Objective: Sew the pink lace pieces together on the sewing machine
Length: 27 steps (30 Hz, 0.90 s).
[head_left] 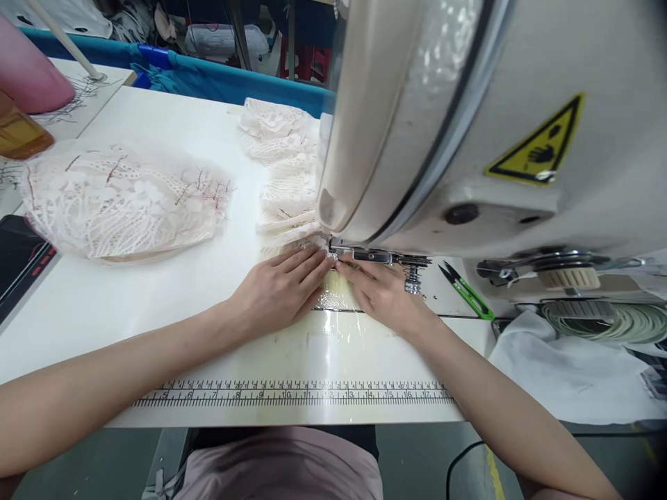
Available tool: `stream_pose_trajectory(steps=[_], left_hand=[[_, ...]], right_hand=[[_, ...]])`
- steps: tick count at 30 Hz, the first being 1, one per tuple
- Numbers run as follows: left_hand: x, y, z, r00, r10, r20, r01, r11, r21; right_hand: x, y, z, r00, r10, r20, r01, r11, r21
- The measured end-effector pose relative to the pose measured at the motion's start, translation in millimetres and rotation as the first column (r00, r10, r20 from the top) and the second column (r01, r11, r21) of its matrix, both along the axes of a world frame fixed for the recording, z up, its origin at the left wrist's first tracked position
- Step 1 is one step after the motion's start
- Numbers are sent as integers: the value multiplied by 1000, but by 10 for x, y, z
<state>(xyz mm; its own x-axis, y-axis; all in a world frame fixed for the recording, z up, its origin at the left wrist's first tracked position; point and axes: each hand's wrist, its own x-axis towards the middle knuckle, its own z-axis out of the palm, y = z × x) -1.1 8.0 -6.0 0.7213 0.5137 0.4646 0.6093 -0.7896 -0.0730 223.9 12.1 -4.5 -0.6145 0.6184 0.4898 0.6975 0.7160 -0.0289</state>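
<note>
White lace fabric (289, 201) lies gathered in folds on the table, its near end running under the presser foot of a sewing machine (385, 125). My left hand (281, 288) rests flat on the lace's near edge, fingers stretched toward the needle. From the other side, my right hand (380, 288) reaches in with its fingers extended beside the metal presser foot (365, 254). Its fingertips touch the small bit of lace there, and the machine partly covers them. Both hands look open, pressing rather than gripping.
Another lace piece (125, 201) with dark thread ends lies at left. Green thread snips (466, 290) lie right of the machine, near a white cloth (563, 368). A printed ruler (292, 394) runs along the front edge. A pink thread cone (34, 66) stands at far left.
</note>
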Motion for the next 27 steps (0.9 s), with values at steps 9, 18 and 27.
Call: stream_pose_trajectory(steps=[9, 18, 27], left_hand=[[-9, 27, 10, 999, 4, 41, -2, 999, -46], [10, 53, 28, 999, 44, 1, -44, 999, -31], [5, 67, 4, 997, 76, 2, -75, 990, -122]], right_hand=[[40, -26, -134, 999, -7, 53, 7, 1000, -2], [20, -18, -147, 997, 7, 73, -8, 1000, 12], [34, -22, -30, 998, -49, 27, 51, 993, -109]])
